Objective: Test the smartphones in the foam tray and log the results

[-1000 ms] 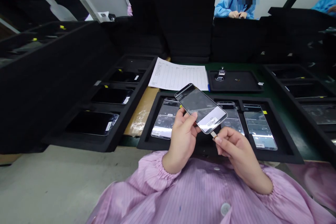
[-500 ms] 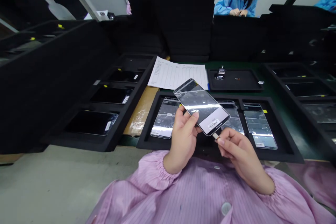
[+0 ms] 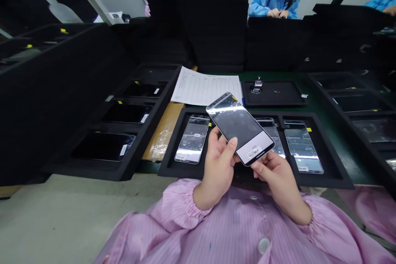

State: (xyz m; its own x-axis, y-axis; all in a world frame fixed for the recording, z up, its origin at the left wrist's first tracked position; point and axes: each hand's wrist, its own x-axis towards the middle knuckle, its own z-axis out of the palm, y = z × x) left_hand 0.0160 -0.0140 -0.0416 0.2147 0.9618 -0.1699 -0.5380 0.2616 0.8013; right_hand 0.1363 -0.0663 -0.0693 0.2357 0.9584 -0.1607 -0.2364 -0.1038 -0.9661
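Head: left hand (image 3: 218, 166) grips phone (image 3: 237, 123), axis diagonal, label (image 3: 254, 151) rightward; right hand (image 3: 276, 178), hold unclear.

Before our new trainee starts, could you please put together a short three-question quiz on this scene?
1. Multiple choice: what does the left hand hold?
A) a pen
B) a phone
C) a sheet of paper

2. True or false: the paper lies farther away than the near tray, as the wearer of the camera sees it.

3. Count: how many phones can be seen lying in the near tray, leaving out the one held above it?

Key: 1. B; 2. True; 3. Three.
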